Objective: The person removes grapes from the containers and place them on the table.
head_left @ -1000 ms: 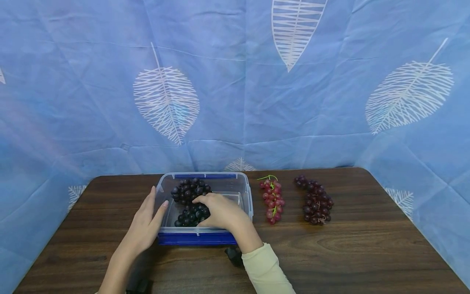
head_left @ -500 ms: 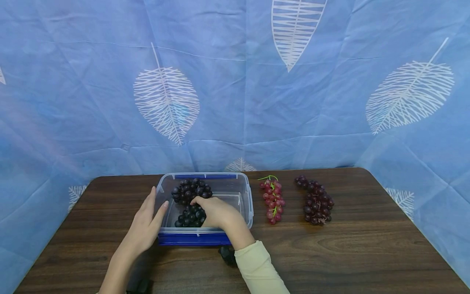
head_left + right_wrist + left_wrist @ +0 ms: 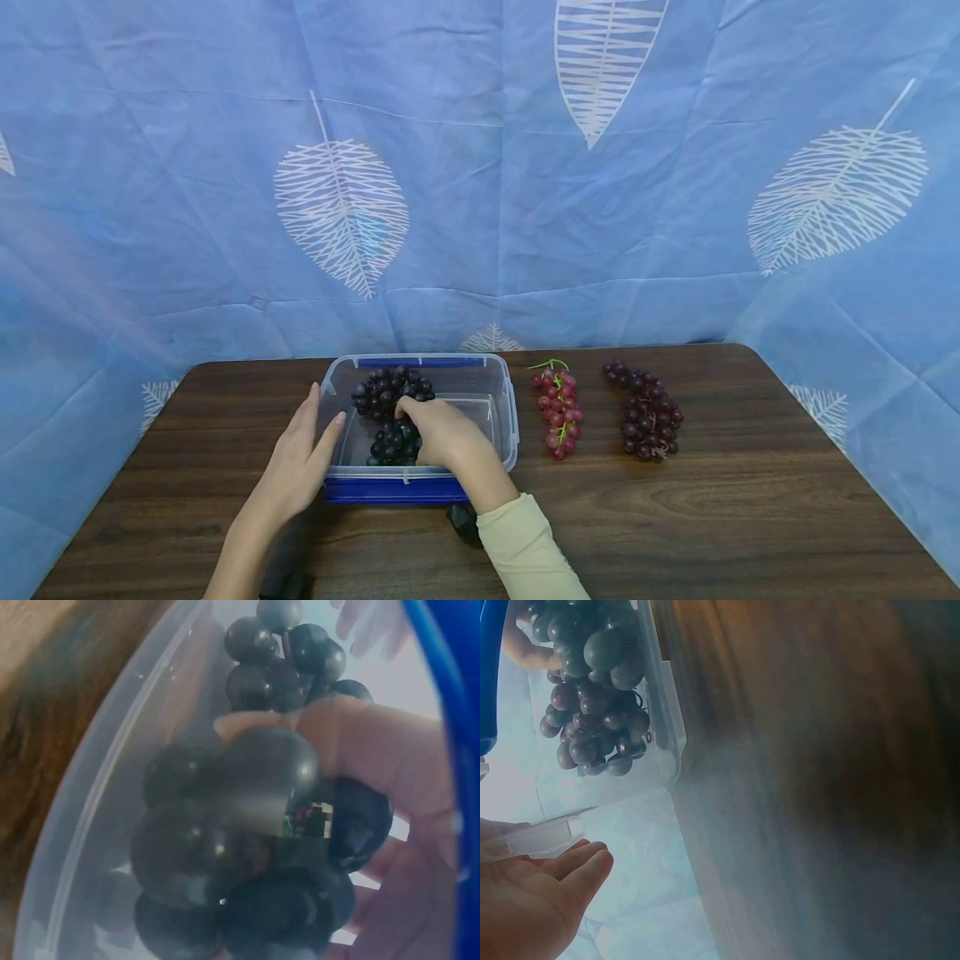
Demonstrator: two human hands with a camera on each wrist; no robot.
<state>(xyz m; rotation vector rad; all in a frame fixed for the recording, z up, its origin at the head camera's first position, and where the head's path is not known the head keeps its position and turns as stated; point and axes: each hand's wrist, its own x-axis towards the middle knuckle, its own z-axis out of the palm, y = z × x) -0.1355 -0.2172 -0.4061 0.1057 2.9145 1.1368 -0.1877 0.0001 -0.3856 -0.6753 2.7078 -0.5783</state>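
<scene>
A clear plastic storage box with blue latches (image 3: 405, 472) stands left of the table's middle. Two bunches of dark grapes lie inside: a rear bunch (image 3: 386, 387) and a front bunch (image 3: 392, 446). My right hand (image 3: 453, 437) reaches over the front wall and grips the front bunch; in the right wrist view, fingers (image 3: 360, 742) curl around the grapes (image 3: 180, 859), seen through the box wall. My left hand (image 3: 288, 471) rests with straight fingers along the box's left side. Seen from the left wrist, that hand (image 3: 540, 900) is beside the box's corner.
Right of the box lies a bunch of red grapes (image 3: 558, 412) with a green stem. Farther right is a bunch of dark purple grapes (image 3: 648, 412). The brown wooden table (image 3: 750, 500) ends at a blue curtain (image 3: 480, 208) with white leaf prints.
My right hand and forearm have shifted slightly left, and the front bunch has moved a little to the right within the box. The left hand has stayed in place.
</scene>
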